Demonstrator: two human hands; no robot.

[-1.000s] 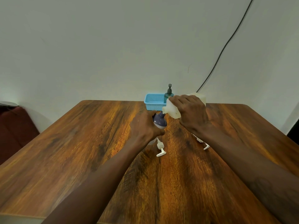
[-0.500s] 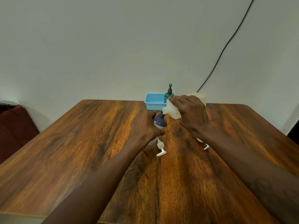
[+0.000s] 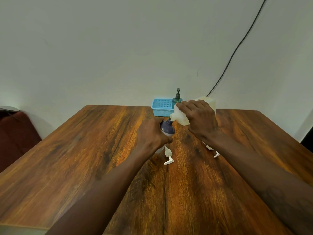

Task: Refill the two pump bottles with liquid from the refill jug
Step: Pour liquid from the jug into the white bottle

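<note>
Wooden table (image 3: 84, 167) fills lower 2/3 of frame, dark-grained, far edge w/ rounded corners meeting a pale wall (image 3: 118, 48). Black cable (image 3: 237, 46) runs diagonally down the wall from upper right to behind the jug. Dark red seat (image 3: 15, 133) at left edge, mid-height.

Both forearms reach in from bottom of frame toward centre. Right hand (image 3: 199, 121), just right of centre, is wrapped round the white refill jug (image 3: 181, 116), which is tipped over w/ its spout pointing down-left, right at the open neck of the purple pump bottle (image 3: 167, 128). Can't tell if liquid is flowing. Left hand (image 3: 152, 134), centre frame, is closed round that bottle's body, holding it upright on the table; lower part of bottle hidden by the hand.

Blue mesh basket (image 3: 161, 107) sits at far edge of table, just above the hands. Green pump bottle (image 3: 177, 98) w/ dark pump head stands just beside the basket's right end, partly behind the jug.

2 white pump heads lie loose on the table: one (image 3: 168, 156) just below the left hand, another (image 3: 213, 150) partly hidden under the right forearm.
</note>
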